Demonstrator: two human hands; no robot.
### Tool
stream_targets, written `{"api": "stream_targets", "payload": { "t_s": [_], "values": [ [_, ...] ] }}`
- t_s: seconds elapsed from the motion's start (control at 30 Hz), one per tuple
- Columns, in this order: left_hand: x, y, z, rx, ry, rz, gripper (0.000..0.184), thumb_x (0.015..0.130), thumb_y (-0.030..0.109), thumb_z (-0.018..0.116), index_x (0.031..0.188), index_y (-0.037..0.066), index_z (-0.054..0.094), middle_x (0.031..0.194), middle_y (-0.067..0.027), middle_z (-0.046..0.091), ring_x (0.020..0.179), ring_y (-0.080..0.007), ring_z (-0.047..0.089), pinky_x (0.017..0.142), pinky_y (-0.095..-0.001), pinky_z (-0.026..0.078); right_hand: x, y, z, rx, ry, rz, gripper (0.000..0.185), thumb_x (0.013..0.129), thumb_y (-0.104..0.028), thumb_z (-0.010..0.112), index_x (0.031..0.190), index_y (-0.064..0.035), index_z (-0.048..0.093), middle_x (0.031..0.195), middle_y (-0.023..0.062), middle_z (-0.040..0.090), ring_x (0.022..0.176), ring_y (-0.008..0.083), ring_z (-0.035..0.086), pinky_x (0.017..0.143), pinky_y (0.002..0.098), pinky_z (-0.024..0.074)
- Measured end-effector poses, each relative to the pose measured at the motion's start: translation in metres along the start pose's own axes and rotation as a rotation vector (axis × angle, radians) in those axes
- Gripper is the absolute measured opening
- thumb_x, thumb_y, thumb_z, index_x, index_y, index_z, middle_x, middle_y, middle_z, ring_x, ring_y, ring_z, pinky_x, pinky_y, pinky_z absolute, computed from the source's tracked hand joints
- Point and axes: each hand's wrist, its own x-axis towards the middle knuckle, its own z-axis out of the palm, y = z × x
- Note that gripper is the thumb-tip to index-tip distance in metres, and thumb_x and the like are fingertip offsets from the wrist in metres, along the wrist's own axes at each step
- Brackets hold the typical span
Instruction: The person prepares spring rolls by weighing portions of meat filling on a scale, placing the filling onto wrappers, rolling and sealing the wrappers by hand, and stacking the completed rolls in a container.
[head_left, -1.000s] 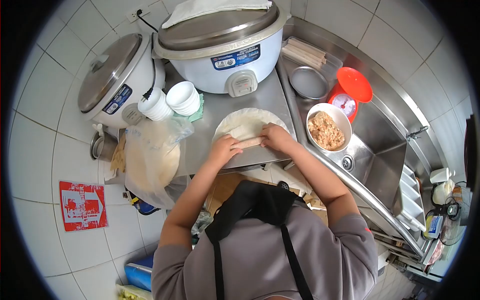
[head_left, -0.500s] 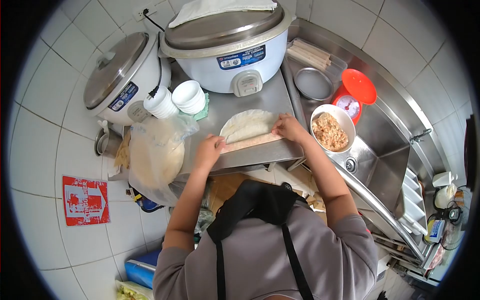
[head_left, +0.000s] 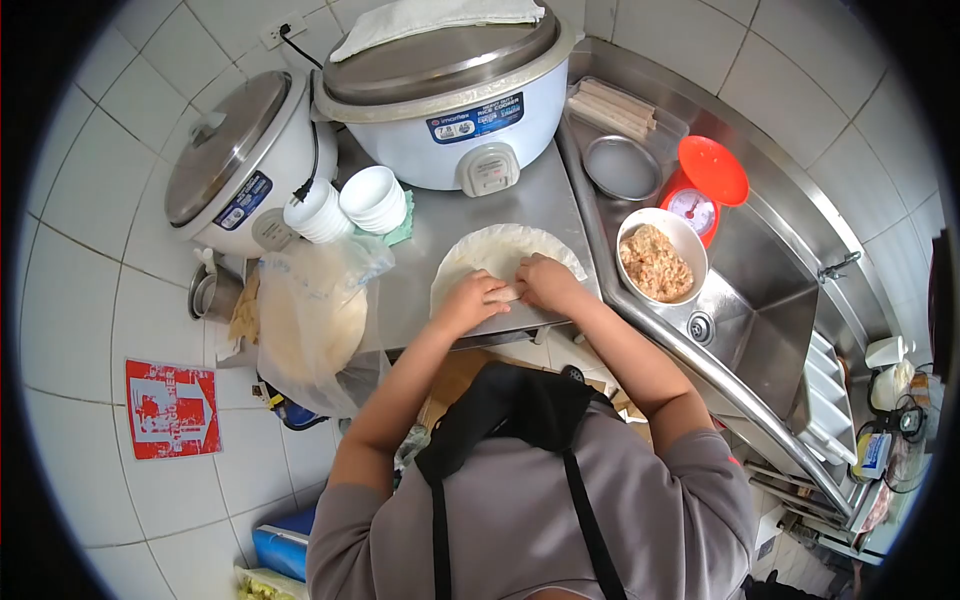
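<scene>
A round pale wrapper sheet [head_left: 490,248] lies on the steel table, its near edge rolled over a filling. My left hand [head_left: 478,300] is closed on the left part of the roll. Close beside it, my right hand [head_left: 545,284] closes on the right part, and a short pale stretch of the roll shows between the fingers. To the right, a white bowl [head_left: 700,250] holds an orange-brown minced mixture [head_left: 656,264]. More round sheets [head_left: 318,325] lie in a clear plastic bag at the left.
Two rice cookers [head_left: 450,130] [head_left: 240,160] stand behind, with stacked white cups [head_left: 372,197] before them. A red scale [head_left: 695,208], a grey pan with liquid [head_left: 622,167] and a tray of finished rolls [head_left: 612,108] are on the sink's left ledge.
Both hands have moved inward from the roll's ends and now meet near its middle. More of the sheet's right side shows than half a second ago.
</scene>
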Motion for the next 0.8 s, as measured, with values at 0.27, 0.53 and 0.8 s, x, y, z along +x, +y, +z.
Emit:
{"api": "stream_targets", "payload": {
  "t_s": [0.27, 0.53, 0.8],
  "values": [
    [0.064, -0.06, -0.014, -0.039, -0.089, 0.076, 0.026, 0.082, 0.006, 0.052, 0.105, 0.009, 0.063, 0.102, -0.0096, 0.061, 0.089, -0.0243, 0.058, 0.079, -0.031, 0.046, 0.017, -0.019, 0.012, 0.114, -0.101, -0.046, 0.022, 0.064, -0.012, 0.069, 0.082, -0.0033, 0.061, 0.091, 0.012, 0.058, 0.093, 0.0304, 0.054, 0.08, 0.0391, 0.0456],
    [0.002, -0.006, -0.018, 0.034, -0.064, 0.071, 0.023, 0.079, 0.015, 0.065, 0.099, 0.004, 0.062, 0.085, -0.0102, 0.058, 0.081, -0.0255, 0.058, 0.073, -0.033, 0.046, -0.007, -0.006, -0.006, 0.298, 0.082, -0.059, 0.022, 0.062, -0.006, 0.07, 0.08, -0.0035, 0.056, 0.087, 0.0122, 0.058, 0.092, 0.0308, 0.054, 0.079, 0.0388, 0.0444],
    [-0.025, -0.046, -0.007, -0.401, -0.035, -0.308, 0.023, 0.077, 0.016, 0.068, 0.095, 0.002, 0.065, 0.085, -0.0101, 0.062, 0.077, -0.0246, 0.06, 0.069, -0.0311, 0.047, -0.018, 0.022, -0.003, 0.449, 0.139, -0.058, 0.014, 0.07, -0.01, 0.068, 0.081, -0.006, 0.06, 0.086, 0.008, 0.058, 0.089, 0.0296, 0.053, 0.077, 0.0372, 0.0427]
  ]
}}
